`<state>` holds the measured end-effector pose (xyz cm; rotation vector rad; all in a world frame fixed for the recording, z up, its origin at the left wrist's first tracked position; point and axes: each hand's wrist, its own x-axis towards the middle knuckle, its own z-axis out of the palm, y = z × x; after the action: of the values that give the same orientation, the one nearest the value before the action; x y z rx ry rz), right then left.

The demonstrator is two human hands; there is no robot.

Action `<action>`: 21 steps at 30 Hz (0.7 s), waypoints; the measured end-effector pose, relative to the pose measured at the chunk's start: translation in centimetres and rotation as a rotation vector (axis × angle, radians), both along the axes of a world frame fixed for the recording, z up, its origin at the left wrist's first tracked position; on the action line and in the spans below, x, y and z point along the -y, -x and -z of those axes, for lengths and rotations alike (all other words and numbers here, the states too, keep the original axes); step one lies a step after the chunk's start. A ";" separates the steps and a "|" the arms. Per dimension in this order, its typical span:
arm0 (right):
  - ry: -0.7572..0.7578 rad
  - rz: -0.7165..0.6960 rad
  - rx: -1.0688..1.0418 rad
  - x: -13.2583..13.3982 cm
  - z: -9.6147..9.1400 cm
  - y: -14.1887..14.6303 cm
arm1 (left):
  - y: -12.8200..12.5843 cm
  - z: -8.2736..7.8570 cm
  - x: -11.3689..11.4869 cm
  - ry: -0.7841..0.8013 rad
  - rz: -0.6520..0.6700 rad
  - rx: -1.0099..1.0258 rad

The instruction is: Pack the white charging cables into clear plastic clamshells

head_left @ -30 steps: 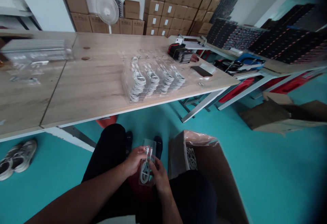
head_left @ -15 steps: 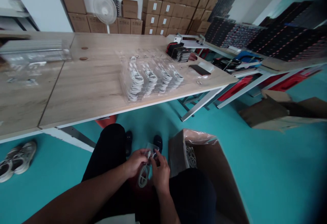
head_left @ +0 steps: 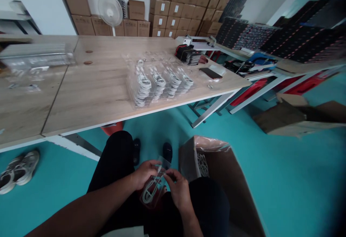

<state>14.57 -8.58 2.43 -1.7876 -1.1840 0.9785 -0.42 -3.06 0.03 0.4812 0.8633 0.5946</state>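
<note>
A coiled white cable (head_left: 149, 193) lies in a clear plastic tray (head_left: 165, 162) held low over my lap. My left hand (head_left: 146, 174) is closed around the tray's left side, its fingertips near a white connector (head_left: 159, 168). My right hand (head_left: 178, 188) pinches at the tray's right edge, where a strand of the cable reaches the fingertips; the exact grip is too small to make out. On the table, similar coiled white cables (head_left: 159, 81) sit in stacked clear trays.
A deep open carton (head_left: 186, 159) with more white cables inside stands right of my legs. The wooden table (head_left: 94, 96) spans the front. Stacked clear trays (head_left: 38, 55) lie on its left, a dark flat device (head_left: 211, 73) on its right. Another open carton (head_left: 286, 116) sits on the floor.
My right hand has moved slightly right and turned, its fingers now pinched at the tray edge. The tray and cable coil have tilted and show more fully between my hands.
</note>
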 end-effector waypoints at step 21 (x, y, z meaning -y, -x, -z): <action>-0.141 0.331 0.278 -0.7 3.3 2.9 | -1.0 0.2 0.7 0.063 -0.084 0.037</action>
<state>11.64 -7.93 -0.91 -1.9674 -1.0445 0.4557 0.53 -3.81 -0.15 0.3772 0.8672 0.6494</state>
